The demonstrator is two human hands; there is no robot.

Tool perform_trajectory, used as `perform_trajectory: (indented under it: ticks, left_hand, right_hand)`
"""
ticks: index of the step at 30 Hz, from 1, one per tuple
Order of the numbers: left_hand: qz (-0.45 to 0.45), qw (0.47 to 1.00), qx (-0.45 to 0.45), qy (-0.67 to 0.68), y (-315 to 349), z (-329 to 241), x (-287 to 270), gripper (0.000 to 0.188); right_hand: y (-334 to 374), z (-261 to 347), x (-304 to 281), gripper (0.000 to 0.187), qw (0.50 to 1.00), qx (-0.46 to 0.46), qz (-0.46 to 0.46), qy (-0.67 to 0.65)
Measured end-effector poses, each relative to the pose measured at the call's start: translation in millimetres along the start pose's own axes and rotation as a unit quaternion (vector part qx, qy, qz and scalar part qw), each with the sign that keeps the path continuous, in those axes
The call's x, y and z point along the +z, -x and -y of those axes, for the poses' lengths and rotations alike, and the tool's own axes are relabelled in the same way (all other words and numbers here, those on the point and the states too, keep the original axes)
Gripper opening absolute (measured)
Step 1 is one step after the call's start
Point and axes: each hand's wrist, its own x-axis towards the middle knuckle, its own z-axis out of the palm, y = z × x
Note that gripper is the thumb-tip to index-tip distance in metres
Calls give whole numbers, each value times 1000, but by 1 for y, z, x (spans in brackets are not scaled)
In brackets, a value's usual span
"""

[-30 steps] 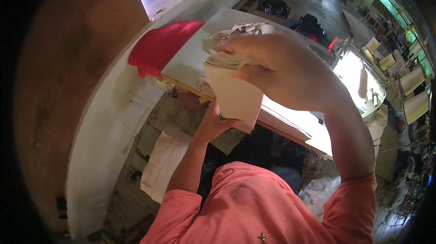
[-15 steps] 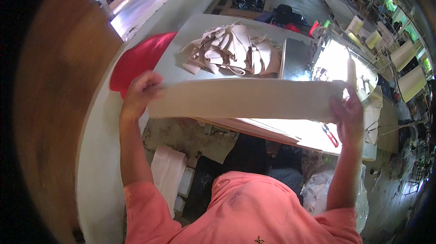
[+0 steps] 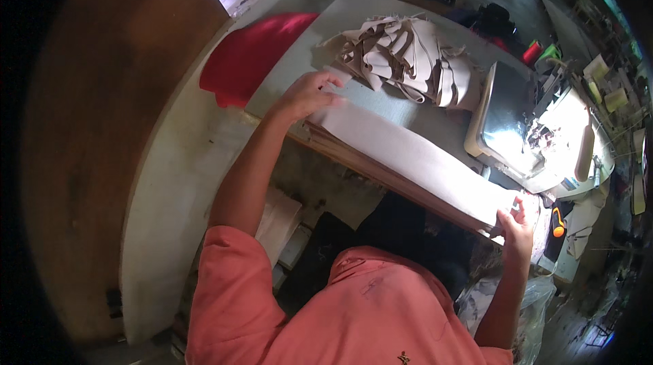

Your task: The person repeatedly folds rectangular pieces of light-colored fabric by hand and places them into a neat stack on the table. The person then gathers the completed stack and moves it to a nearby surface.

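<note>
A long off-white fabric strip (image 3: 408, 154) lies slantwise along the table's near edge, over a stack of layered pieces (image 3: 367, 161). My left hand (image 3: 309, 96) is at its far left corner, thumb and fingers bent round the end, slightly blurred. At the right end, under bright light, my right hand (image 3: 518, 222) pinches the strip between thumb and fingers. Behind the strip sits a loose heap of similar pale fabric strips (image 3: 408, 59).
A sewing machine (image 3: 544, 134) with a lit, glaring work area stands on the right. An orange-handled tool (image 3: 558, 222) lies beside my right hand. Red fabric (image 3: 255, 59) hangs at the table's left edge. Thread cones (image 3: 615, 98) stand far right; a clear plastic bag (image 3: 537, 304) sits below.
Both hands have lowered the fabric strip from in front of me onto the table edge. The view has turned, so the strip now slants down to the right.
</note>
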Motion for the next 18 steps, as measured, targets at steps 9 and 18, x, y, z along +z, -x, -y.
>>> perform_trajectory:
  ticks: [9,18]
  left_hand:
    - [-112,983,22,-145,6,-12,15,24]
    - [-221,878,301,-300,4,-54,45,20]
  right_hand:
    - [17,22,19,43,871,-203,-88,439]
    - [4,-22,17,56,801,-311,44,510]
